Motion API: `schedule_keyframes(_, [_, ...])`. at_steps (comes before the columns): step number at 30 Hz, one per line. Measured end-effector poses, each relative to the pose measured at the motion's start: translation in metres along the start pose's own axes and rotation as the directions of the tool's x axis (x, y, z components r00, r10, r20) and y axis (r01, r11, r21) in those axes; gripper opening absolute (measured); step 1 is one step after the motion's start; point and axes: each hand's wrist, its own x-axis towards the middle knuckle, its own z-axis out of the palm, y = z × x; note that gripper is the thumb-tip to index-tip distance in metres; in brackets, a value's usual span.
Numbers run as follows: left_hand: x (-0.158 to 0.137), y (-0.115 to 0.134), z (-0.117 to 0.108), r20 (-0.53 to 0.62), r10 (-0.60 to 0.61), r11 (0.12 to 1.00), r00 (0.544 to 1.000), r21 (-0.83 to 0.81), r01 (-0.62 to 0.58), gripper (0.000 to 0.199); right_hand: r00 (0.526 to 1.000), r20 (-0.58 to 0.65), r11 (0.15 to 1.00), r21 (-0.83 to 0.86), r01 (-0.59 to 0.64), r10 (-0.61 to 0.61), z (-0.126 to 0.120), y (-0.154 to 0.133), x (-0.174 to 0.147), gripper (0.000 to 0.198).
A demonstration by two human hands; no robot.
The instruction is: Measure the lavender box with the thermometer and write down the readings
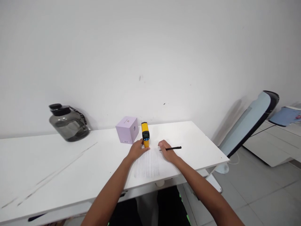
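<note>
Two bare hands are at work over a white table (58,169). The left hand (135,151) is clamped on the handle of a yellow and black thermometer (145,135), thumb on the right side, fingers on the left. The thermometer is at the far side of the paper, just right of the box. Its barrel has its long axis running near to far, nose toward the wall (164,62), with the small screen facing the near side; the handle points downward. Whether its base touches the table cannot be told.

The right hand (168,153) is closed on a black pen (174,148). The pen's long axis runs left to right, tip to the left, the other end extending right past the hand. Contact between tip and paper cannot be confirmed.

The paper (147,164) lies between the forearms; its markings are blurred. A lilac box (124,131) stands far and left of the left hand. A large grey bottle (70,125) stands farther left, near the wall.
</note>
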Motion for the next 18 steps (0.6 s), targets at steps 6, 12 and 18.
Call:
schedule_keyframes(6, [-0.004,0.0,0.001,-0.008,0.004,1.0,1.0,-0.031,-0.005,0.046,0.947,0.027,0.935,0.15,-0.32,0.32,0.007,0.013,0.002,0.022])
schedule_keyframes(12, [-0.005,0.001,0.0,-0.002,0.009,1.0,1.0,0.001,-0.009,0.045,0.955,0.043,0.919,0.264,-0.294,0.294,0.005,0.013,-0.001,0.035])
schedule_keyframes(18, [-0.005,0.001,0.0,0.012,0.017,1.0,1.0,-0.008,-0.017,0.045,0.939,0.006,0.917,0.209,-0.338,0.345,0.007,0.009,0.0,0.039])
